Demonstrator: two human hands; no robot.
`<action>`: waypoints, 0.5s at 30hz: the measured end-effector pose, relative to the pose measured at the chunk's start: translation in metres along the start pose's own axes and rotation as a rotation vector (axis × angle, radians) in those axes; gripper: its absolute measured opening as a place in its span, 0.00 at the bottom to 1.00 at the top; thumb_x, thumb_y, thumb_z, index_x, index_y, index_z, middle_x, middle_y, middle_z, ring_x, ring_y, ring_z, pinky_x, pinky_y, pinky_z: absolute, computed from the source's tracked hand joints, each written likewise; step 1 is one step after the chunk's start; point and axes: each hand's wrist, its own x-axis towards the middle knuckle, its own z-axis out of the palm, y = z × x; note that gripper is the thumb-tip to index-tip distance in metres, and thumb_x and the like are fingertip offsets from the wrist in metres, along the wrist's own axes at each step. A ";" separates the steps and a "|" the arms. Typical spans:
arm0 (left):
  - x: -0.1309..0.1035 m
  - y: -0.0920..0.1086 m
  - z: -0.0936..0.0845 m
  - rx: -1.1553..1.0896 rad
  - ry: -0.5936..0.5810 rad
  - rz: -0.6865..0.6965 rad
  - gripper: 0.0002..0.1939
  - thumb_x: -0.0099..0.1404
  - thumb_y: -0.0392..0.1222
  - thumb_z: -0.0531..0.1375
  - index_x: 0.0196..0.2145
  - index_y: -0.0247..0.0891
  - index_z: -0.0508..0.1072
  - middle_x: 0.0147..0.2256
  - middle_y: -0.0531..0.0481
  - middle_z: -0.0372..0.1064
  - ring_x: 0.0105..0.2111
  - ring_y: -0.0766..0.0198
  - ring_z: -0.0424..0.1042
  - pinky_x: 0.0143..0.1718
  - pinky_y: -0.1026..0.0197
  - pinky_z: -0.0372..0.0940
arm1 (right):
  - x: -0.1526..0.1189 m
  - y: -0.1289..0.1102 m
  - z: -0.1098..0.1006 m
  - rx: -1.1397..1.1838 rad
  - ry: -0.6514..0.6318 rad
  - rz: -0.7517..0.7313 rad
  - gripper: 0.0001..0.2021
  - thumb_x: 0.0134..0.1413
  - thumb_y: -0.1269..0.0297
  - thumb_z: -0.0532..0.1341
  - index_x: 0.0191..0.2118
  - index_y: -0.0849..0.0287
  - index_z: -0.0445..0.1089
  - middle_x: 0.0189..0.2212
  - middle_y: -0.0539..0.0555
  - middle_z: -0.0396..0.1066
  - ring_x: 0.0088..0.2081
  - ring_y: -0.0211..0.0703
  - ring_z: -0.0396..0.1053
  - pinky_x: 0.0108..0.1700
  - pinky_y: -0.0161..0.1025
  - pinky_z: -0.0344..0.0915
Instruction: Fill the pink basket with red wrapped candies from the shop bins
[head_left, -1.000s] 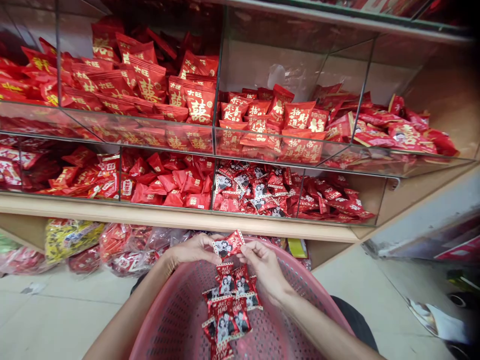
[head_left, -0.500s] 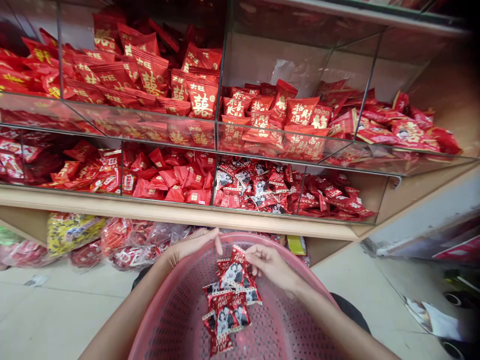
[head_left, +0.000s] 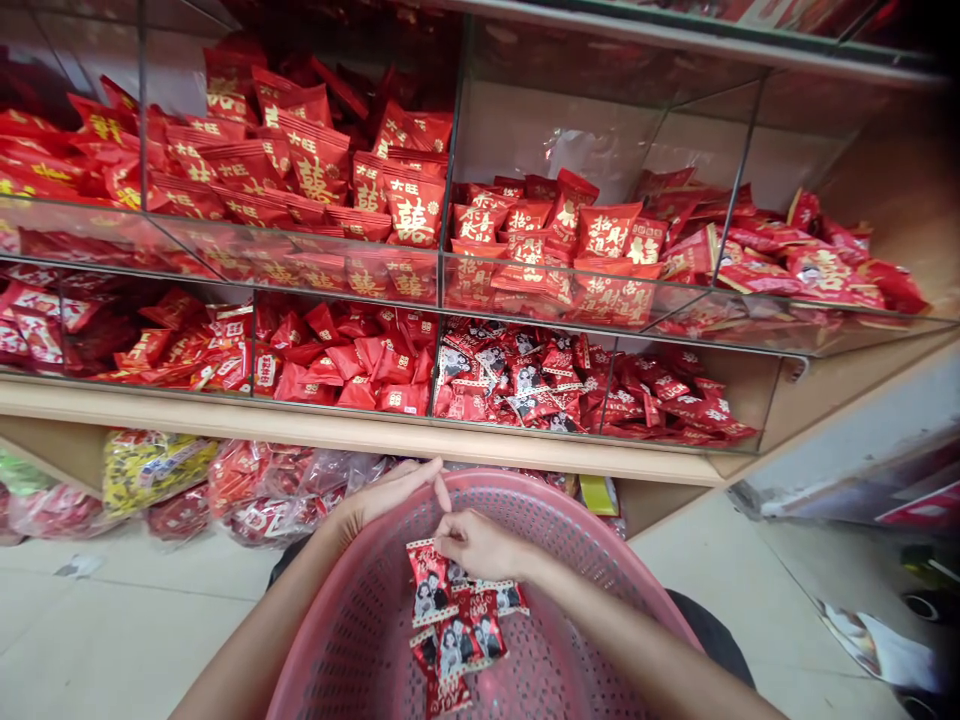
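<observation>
A pink perforated plastic basket [head_left: 570, 625] stands tilted in front of me. My left hand [head_left: 394, 492] rests on its far left rim, fingers stretched out and thumb hanging inside. Inside the basket my right hand [head_left: 480, 542] is closed, pinching the top edge of a red candy packet [head_left: 430, 583] printed with a cartoon couple. Several more packets of the same kind [head_left: 465, 640] lie in a loose pile just below it, partly covered by the held one and by my fingers.
Glass-fronted shelves [head_left: 439, 280] ahead hold red packets in divided compartments. Packets like mine [head_left: 529, 378] fill a lower compartment. Beneath the wooden shelf edge [head_left: 225, 408] lie bags of sweets, one of them a yellow bag [head_left: 154, 468]. White paper [head_left: 896, 650] lies on the tiled floor at right.
My right hand has moved left across the basket with the pinched packet, now over the pile's upper left. My left hand keeps its place on the rim. The view has shifted slightly.
</observation>
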 end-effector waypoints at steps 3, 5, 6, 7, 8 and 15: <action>-0.002 0.005 0.001 0.033 0.023 -0.008 0.32 0.63 0.62 0.42 0.30 0.36 0.77 0.27 0.50 0.71 0.33 0.59 0.68 0.42 0.59 0.58 | -0.001 0.004 -0.004 0.012 0.007 0.033 0.09 0.45 0.70 0.56 0.18 0.60 0.61 0.14 0.43 0.55 0.19 0.30 0.52 0.22 0.29 0.49; -0.003 0.009 0.001 0.054 0.029 -0.015 0.32 0.63 0.61 0.41 0.30 0.37 0.77 0.27 0.50 0.71 0.34 0.58 0.67 0.43 0.60 0.58 | -0.003 0.006 -0.007 0.042 0.003 0.059 0.09 0.47 0.68 0.56 0.19 0.60 0.61 0.15 0.43 0.55 0.19 0.30 0.54 0.21 0.29 0.50; -0.003 0.011 0.002 0.055 0.027 -0.018 0.31 0.63 0.61 0.42 0.30 0.37 0.77 0.28 0.50 0.71 0.34 0.58 0.67 0.43 0.60 0.57 | -0.004 0.006 -0.008 0.062 -0.003 0.073 0.09 0.48 0.66 0.55 0.20 0.60 0.61 0.15 0.43 0.55 0.18 0.30 0.54 0.20 0.29 0.51; -0.003 0.012 0.002 0.052 0.023 -0.018 0.31 0.63 0.60 0.42 0.30 0.37 0.77 0.28 0.50 0.71 0.35 0.58 0.67 0.43 0.60 0.57 | -0.004 0.006 -0.009 0.086 -0.012 0.088 0.09 0.49 0.64 0.54 0.22 0.59 0.61 0.15 0.43 0.55 0.17 0.30 0.55 0.19 0.29 0.51; -0.003 0.013 0.002 0.044 0.016 -0.017 0.31 0.63 0.60 0.42 0.30 0.37 0.77 0.29 0.50 0.71 0.35 0.58 0.67 0.44 0.60 0.57 | -0.004 0.005 -0.009 0.112 -0.021 0.104 0.10 0.51 0.62 0.53 0.23 0.59 0.61 0.15 0.43 0.55 0.16 0.30 0.56 0.18 0.28 0.51; -0.003 0.013 0.001 0.100 0.044 -0.014 0.31 0.64 0.59 0.41 0.30 0.39 0.77 0.33 0.51 0.71 0.41 0.57 0.65 0.48 0.60 0.53 | -0.012 -0.003 -0.020 0.301 -0.030 0.193 0.12 0.48 0.54 0.58 0.27 0.59 0.62 0.15 0.41 0.58 0.13 0.27 0.54 0.15 0.27 0.48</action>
